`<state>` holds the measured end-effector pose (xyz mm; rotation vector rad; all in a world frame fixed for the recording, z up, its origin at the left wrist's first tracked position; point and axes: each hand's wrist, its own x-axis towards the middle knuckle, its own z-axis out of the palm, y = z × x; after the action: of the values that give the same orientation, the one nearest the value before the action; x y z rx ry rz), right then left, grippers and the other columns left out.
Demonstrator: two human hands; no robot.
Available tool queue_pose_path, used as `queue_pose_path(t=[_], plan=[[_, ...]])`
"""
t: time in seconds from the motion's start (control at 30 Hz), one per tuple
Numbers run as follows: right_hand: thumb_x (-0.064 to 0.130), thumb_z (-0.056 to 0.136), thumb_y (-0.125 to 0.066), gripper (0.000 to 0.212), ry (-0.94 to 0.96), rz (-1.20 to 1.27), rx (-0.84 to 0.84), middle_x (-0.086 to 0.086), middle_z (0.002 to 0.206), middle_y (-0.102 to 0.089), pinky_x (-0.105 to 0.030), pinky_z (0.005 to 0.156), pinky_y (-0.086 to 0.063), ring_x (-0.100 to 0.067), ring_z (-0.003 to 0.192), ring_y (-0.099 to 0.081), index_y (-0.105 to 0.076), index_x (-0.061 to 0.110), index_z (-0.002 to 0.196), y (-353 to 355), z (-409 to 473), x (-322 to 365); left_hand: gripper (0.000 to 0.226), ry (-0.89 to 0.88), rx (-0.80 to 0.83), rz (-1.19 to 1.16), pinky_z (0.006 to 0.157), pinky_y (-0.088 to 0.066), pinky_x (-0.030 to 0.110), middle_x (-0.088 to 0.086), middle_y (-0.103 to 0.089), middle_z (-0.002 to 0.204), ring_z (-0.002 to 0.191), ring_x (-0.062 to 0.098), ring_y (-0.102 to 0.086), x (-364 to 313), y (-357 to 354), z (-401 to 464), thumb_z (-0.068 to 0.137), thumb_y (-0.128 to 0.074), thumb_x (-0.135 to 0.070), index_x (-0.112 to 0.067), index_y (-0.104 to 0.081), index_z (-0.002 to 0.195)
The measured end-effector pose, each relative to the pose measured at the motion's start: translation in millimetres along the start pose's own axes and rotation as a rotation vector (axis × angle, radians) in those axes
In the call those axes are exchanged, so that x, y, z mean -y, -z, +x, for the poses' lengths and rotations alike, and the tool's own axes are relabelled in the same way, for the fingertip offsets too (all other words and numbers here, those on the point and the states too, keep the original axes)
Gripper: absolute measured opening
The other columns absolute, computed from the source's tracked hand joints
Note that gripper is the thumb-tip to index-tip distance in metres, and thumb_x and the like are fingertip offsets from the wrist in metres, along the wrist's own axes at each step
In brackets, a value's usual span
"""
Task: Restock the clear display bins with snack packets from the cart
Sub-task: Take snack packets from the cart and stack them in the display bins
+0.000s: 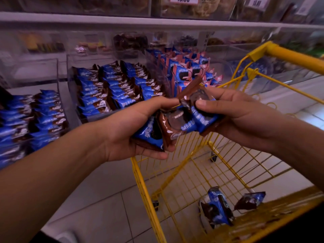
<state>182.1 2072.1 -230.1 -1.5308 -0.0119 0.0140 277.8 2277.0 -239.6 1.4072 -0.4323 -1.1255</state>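
Observation:
A bunch of blue-and-brown snack packets (177,122) is held above the yellow wire cart (177,186). My left hand (138,130) grips the bunch from the left and below. My right hand (233,111) holds its right side, thumb pressed on the top packet. Two more packets (217,207) lie in the bottom of the cart, one of them (250,200) farther right. The clear display bin (82,118) straight ahead holds rows of the same packets (115,88).
A second clear bin (60,95) on the left holds blue packets. To the right of the middle bin stands one with pink-and-blue packets (189,69). A shelf (105,20) with price tags runs above. The cart handle (289,57) is at the right. White floor tiles lie below.

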Motion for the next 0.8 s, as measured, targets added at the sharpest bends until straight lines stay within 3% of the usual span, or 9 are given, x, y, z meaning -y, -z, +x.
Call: queue_pose_path(t=[0.1,0.2,0.3,0.4,0.5,0.53,0.63,0.67,0.8], plan=[[0.018,0.082,-0.066,0.039,-0.052,0.049,-0.116,-0.015,0.119,-0.071,-0.040,0.084,-0.060,-0.024,0.102,-0.069,-0.068,0.007,0.119,1,4,0,0.043,-0.115,0.019,-0.123,0.067,-0.058,0.033,0.011,-0.072,0.084,0.077,0.023,-0.072,1,0,1,0.057,-0.086,-0.046,-0.016,-0.079,0.087],[0.017,0.077,-0.067,0.046,-0.135,0.198,-0.202,-0.016,0.117,-0.072,-0.034,0.080,-0.062,-0.022,0.097,-0.072,-0.066,0.003,0.120,0,7,-1,0.038,-0.259,-0.038,-0.143,0.071,-0.058,0.028,0.007,-0.073,0.087,0.081,0.015,-0.071,4,-1,3,0.055,-0.094,-0.013,-0.014,-0.079,0.090],[0.017,0.077,-0.069,0.040,-0.184,0.238,-0.111,-0.015,0.115,-0.073,-0.031,0.075,-0.061,-0.020,0.094,-0.073,-0.070,0.008,0.115,-6,5,-6,0.043,-0.276,-0.149,-0.132,0.070,-0.058,0.027,0.004,-0.075,0.105,0.090,0.015,-0.072,5,0,6,0.060,-0.083,-0.027,-0.016,-0.077,0.101],[0.023,0.072,-0.075,0.043,-0.219,0.189,-0.025,-0.010,0.107,-0.075,-0.030,0.071,-0.061,-0.017,0.088,-0.074,-0.073,0.013,0.113,-11,2,-10,0.038,-0.253,-0.129,-0.189,0.069,-0.059,0.028,0.002,-0.075,0.109,0.093,0.014,-0.073,4,-1,3,0.071,-0.073,-0.039,-0.020,-0.078,0.102],[0.031,0.074,-0.075,0.048,-0.202,-0.037,-0.026,-0.006,0.114,-0.074,-0.040,0.100,-0.053,-0.024,0.106,-0.070,-0.072,0.016,0.119,-11,2,-12,0.037,-0.210,-0.052,-0.251,0.072,-0.060,0.035,0.008,-0.073,0.114,0.101,0.023,-0.072,0,-1,0,0.084,-0.063,-0.039,-0.015,-0.075,0.110],[0.033,0.074,-0.074,0.048,-0.176,-0.091,-0.049,-0.005,0.117,-0.073,-0.040,0.102,-0.048,-0.028,0.111,-0.068,-0.072,0.018,0.119,-10,2,-11,0.037,-0.190,-0.051,-0.275,0.071,-0.060,0.038,0.009,-0.073,0.114,0.101,0.026,-0.072,0,0,-1,0.087,-0.061,-0.037,-0.013,-0.073,0.113],[0.030,0.071,-0.075,0.032,-0.055,0.000,-0.052,-0.002,0.099,-0.071,-0.016,0.056,-0.045,-0.010,0.074,-0.063,-0.077,0.021,0.101,-5,4,-1,0.035,-0.145,-0.046,-0.322,0.073,-0.059,0.048,0.012,-0.073,0.114,0.102,0.029,-0.071,0,0,-2,0.092,-0.058,-0.028,-0.011,-0.066,0.121],[0.027,0.071,-0.075,0.027,-0.022,0.040,-0.029,-0.002,0.094,-0.071,-0.014,0.050,-0.045,-0.005,0.068,-0.062,-0.077,0.022,0.097,-2,3,2,0.035,-0.137,-0.034,-0.330,0.073,-0.059,0.048,0.012,-0.073,0.114,0.102,0.028,-0.071,-1,-1,-2,0.090,-0.059,-0.025,-0.009,-0.066,0.121],[0.018,0.074,-0.075,0.026,0.089,-0.068,0.038,-0.001,0.102,-0.075,-0.025,0.069,-0.059,-0.015,0.087,-0.073,-0.075,0.021,0.100,2,-1,0,0.044,-0.082,0.056,-0.311,0.076,-0.059,0.046,0.016,-0.071,0.116,0.104,0.031,-0.070,0,2,-6,0.077,-0.063,-0.014,-0.003,-0.068,0.119]])
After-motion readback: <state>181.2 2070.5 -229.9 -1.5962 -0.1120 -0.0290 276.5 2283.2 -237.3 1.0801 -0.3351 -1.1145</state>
